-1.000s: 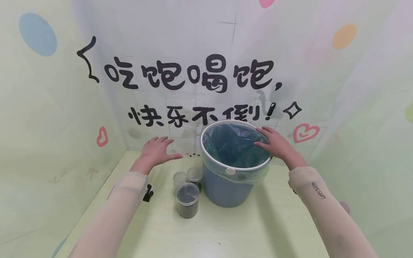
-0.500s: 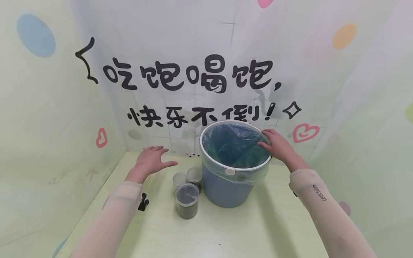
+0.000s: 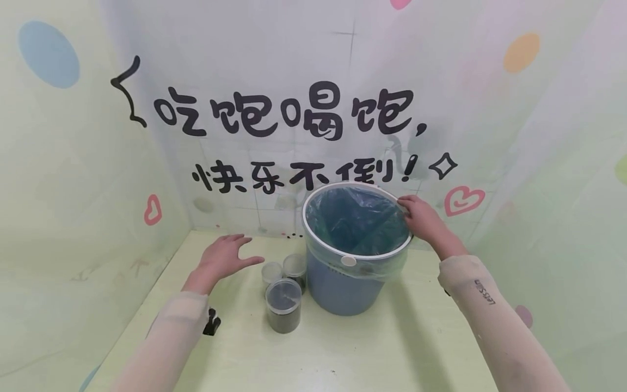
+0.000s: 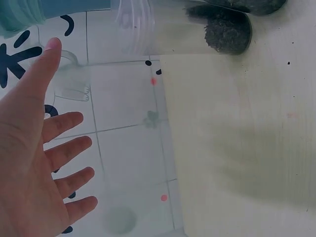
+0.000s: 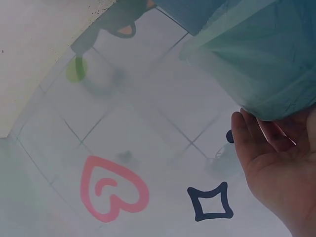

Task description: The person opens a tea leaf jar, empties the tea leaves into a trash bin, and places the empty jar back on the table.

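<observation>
A blue trash bin (image 3: 343, 294) with a white rim stands upright on the table, lined with a translucent green trash bag (image 3: 352, 220) that folds over the rim. My right hand (image 3: 425, 219) is at the bin's right rim, gripping it with fingers and thumb over the bag's edge; in the right wrist view the fingers (image 5: 243, 133) lie curved against the bag-covered side. My left hand (image 3: 222, 258) hovers over the table's left part, fingers spread and thumb pointing right, holding nothing. Right of it, against the bin, stand three clear lidded jars, the front jar (image 3: 283, 313) with dark contents.
The pale table (image 3: 313, 359) meets a printed wall sheet (image 3: 245, 65) behind the bin, and more sheets hang at both sides. Part of a black item (image 3: 212, 322) shows beside the left sleeve.
My left hand has moved down and left, away from the jars. The right hand has shifted slightly right, and its thumb has drawn from inside the opening to the rim. Bin and jars stay put.
</observation>
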